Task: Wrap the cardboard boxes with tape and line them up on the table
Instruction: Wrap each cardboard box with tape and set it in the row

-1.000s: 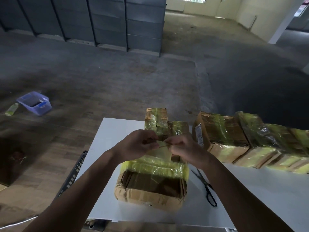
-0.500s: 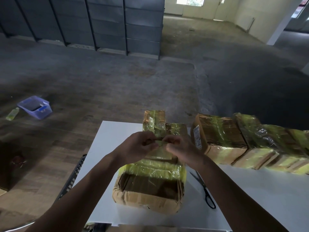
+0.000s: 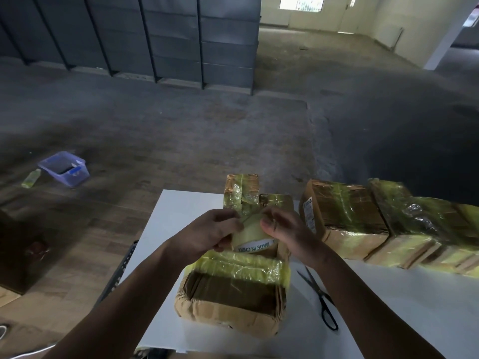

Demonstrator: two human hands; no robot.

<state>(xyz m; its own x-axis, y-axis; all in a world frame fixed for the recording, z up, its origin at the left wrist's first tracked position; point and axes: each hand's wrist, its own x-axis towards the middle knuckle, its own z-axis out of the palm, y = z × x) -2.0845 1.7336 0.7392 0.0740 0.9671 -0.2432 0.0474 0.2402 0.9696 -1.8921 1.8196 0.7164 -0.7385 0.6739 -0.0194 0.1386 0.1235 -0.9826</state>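
A row of wrapped boxes (image 3: 344, 216) stood at right, but the near box (image 3: 233, 294) looked only part-taped, with the left hand (image 3: 215, 234) and right hand (image 3: 285, 229) above it, fingers clamped on the tape roll (image 3: 250, 233).

Tape roll (image 3: 251, 233) partly behind left hand (image 3: 207, 235)

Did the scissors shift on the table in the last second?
No. The scissors lie on the white table just right of the half-wrapped box, at the same gap and angle as before.
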